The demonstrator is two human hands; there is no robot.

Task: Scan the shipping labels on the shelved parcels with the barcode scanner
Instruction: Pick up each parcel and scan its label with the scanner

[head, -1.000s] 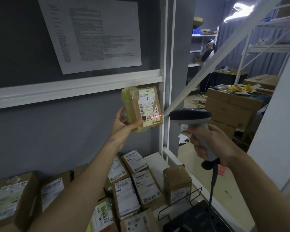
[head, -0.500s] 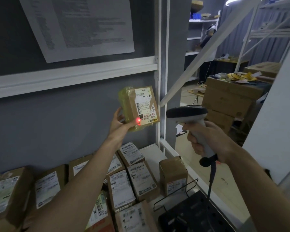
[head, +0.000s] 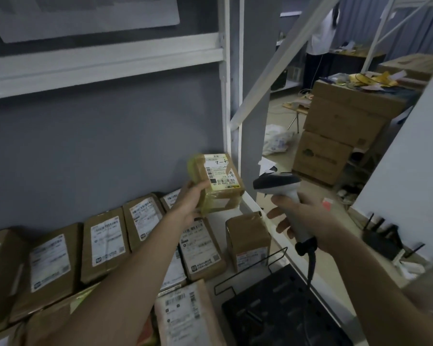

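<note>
**Cardboard, Tape, Paper and Plastic**

The small brown cardboard parcel [head: 216,184] wore glossy yellowish tape and a smooth white paper label [head: 221,174]. The grey-and-black plastic barcode scanner [head: 284,193] looked smooth, faintly shiny. The white painted metal shelf frame [head: 226,96] was matt, as were the brown cardboard boxes [head: 105,243] below.

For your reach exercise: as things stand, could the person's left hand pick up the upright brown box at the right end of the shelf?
Probably not yet. The left hand is already closed around the yellow-taped parcel, held above the shelf. The upright brown box stands close below it with nothing covering it, so only the occupied hand hinders.
</note>
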